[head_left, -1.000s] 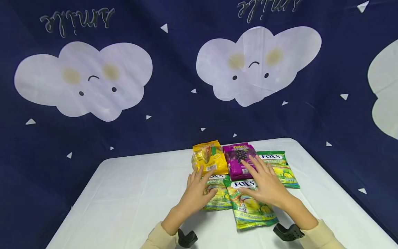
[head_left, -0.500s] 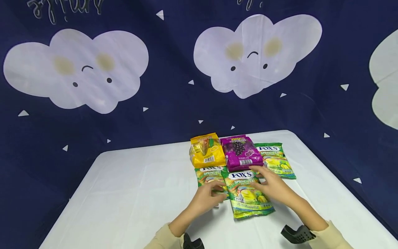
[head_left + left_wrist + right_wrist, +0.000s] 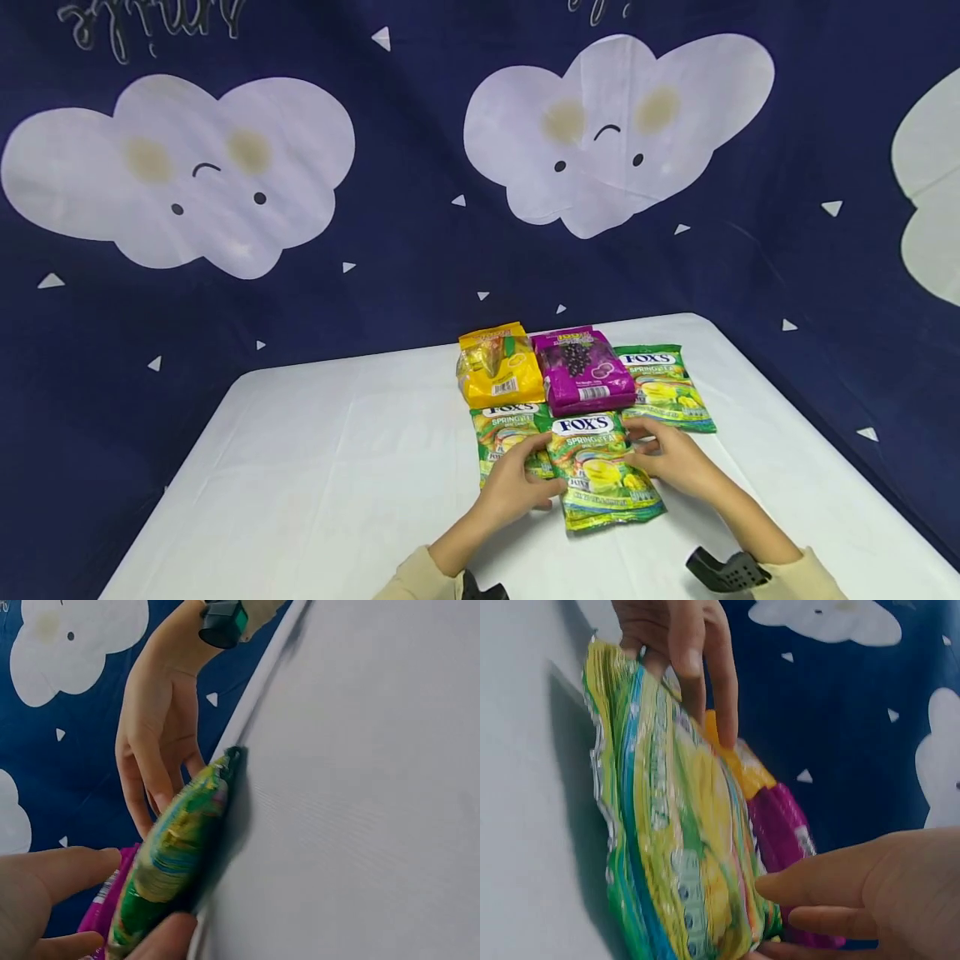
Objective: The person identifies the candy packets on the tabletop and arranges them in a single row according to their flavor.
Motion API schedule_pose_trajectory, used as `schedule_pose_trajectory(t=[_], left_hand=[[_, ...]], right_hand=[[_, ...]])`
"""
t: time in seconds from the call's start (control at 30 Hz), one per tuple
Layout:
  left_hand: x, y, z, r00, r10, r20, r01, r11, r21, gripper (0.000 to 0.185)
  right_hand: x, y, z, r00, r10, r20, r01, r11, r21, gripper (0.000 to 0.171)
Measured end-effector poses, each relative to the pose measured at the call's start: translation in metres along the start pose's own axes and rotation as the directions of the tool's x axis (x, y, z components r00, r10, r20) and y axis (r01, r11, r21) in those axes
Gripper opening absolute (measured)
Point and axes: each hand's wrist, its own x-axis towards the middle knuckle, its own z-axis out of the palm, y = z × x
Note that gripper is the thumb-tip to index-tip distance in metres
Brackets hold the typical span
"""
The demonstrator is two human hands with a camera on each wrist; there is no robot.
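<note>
A green and yellow FOX'S Spring Tea candy bag (image 3: 600, 479) lies face up at the front of the group, between my two hands. My left hand (image 3: 516, 482) is at its left edge, thumb by the bag's side and fingers above the neighbouring bag. At its right edge is my right hand (image 3: 678, 462), thumb and fingers spread apart and lightly bent. In the left wrist view the bag (image 3: 176, 847) shows edge-on, with thumb and fingers on either side of it. Neither hand visibly closes round it. A second green FOX'S bag (image 3: 504, 429) lies partly under my left hand.
Behind stand a yellow candy bag (image 3: 501, 371) and a purple candy bag (image 3: 583, 371), side by side. Another green FOX'S bag (image 3: 671, 392) lies at the right. All rest on a white-covered table (image 3: 337, 467) against a dark blue cloud-print cloth (image 3: 412, 167).
Both hands have drawn back from the rear bags and come down to the sides of the front green bag. The left hand has moved right to its edge. The head view has tilted downward.
</note>
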Motion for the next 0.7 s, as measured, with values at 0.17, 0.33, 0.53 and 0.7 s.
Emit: schedule_pose_trajectory(t=[0.17, 0.33, 0.53, 0.7], left_hand=[[0.001, -0.007, 0.004, 1.0, -0.012, -0.02, 0.011, 0.999, -0.041, 0.071], [0.001, -0.011, 0.005, 1.0, 0.014, -0.027, -0.016, 0.999, -0.045, 0.071], [0.001, -0.013, 0.006, 0.999, 0.013, -0.04, -0.014, 1.0, -0.012, 0.071], [0.001, -0.014, 0.006, 1.0, 0.001, -0.022, -0.002, 0.999, -0.049, 0.071]], right_hand=[[0.001, 0.01, 0.0, 0.998, 0.045, 0.034, -0.049, 0.993, 0.109, 0.06], [0.003, 0.017, -0.002, 0.993, 0.087, 0.082, -0.102, 0.973, 0.208, 0.067], [0.005, 0.022, -0.002, 0.984, 0.116, 0.134, -0.149, 0.949, 0.277, 0.072], [0.005, 0.025, 0.0, 0.979, 0.126, 0.161, -0.172, 0.934, 0.314, 0.076]])
